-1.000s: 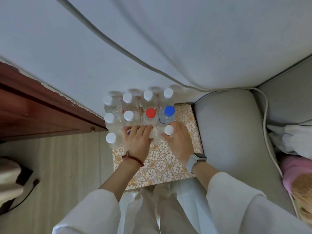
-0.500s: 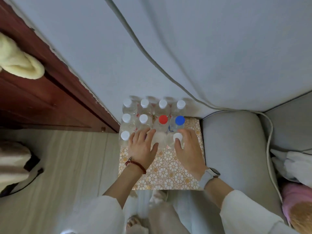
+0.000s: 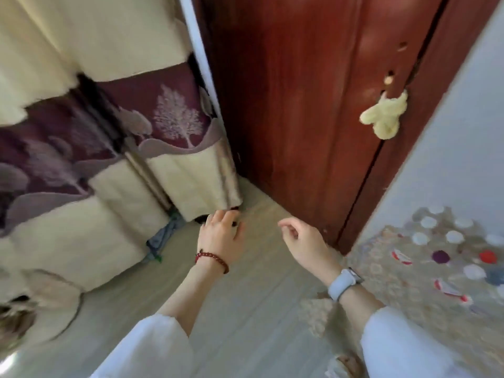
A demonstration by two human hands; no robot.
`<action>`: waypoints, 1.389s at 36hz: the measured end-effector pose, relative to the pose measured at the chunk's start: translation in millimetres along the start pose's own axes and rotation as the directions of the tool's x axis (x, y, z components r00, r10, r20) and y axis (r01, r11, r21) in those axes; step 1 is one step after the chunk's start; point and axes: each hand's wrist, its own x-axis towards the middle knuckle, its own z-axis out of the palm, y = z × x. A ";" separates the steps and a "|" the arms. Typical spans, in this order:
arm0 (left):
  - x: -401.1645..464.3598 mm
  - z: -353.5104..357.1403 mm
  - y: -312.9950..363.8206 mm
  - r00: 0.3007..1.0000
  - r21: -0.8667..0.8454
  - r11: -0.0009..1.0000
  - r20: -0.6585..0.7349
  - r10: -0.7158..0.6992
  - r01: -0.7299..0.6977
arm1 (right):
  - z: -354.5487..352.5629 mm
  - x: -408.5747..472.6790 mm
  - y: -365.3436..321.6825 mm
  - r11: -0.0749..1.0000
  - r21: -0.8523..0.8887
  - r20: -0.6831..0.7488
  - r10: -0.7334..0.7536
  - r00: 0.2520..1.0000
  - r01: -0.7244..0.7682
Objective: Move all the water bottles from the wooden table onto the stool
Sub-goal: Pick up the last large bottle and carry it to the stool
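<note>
While both my white sleeves (image 3: 152, 347) fill the nearest edge of the view, my arms reach out over the pale wooden floor (image 3: 245, 309) with nothing in either grip. Left hand (image 3: 221, 234), with a red bead bracelet (image 3: 212, 259) at the wrist, is spread flat, fingers loosely open and palm down, holding nothing. Right hand (image 3: 305, 242), with a grey-strapped watch (image 3: 343, 282) behind it, is half curled, fingers bent but apart, also empty. Well off to the right of my right grip sits the stool (image 3: 381, 271) with its patterned gold top, and on it stand the water bottles (image 3: 452, 237), blurred, seen as a cluster of white caps with one red, one dark purple and one bluish cap among them. Just beyond my left fingertips hangs the hem of a cream and maroon curtain (image 3: 174, 118) with a tree pattern. Farther off, past my right grip, stands a dark red wooden door (image 3: 300, 105) with a pale yellow cloth (image 3: 384, 117) hanging near its edge
</note>
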 end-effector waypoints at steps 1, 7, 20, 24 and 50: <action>-18.6 -30.1 -34.1 0.998 0.011 0.998 -0.026 -0.055 0.056 | 29.4 -4.1 -29.2 0.999 0.013 0.055 -0.039 0.998 0.038; -154.1 -186.6 -213.3 0.852 0.035 0.870 -0.224 -0.473 0.492 | 210.7 -48.4 -188.9 0.964 0.071 0.457 -0.261 0.850 0.258; -439.5 -347.1 -445.6 0.260 -0.221 0.399 -0.473 -0.842 0.890 | 536.6 -209.9 -422.8 0.707 0.204 0.883 -0.431 0.184 0.677; -493.7 -392.1 -520.3 0.130 -0.268 0.301 -0.511 -0.850 0.915 | 636.2 -249.6 -485.5 0.639 0.276 0.900 -0.433 0.039 0.718; -910.4 -704.6 -894.6 -0.478 -0.584 -0.049 -0.610 -0.632 0.810 | 1137.6 -645.6 -856.9 0.404 0.596 0.796 -0.411 -0.445 0.693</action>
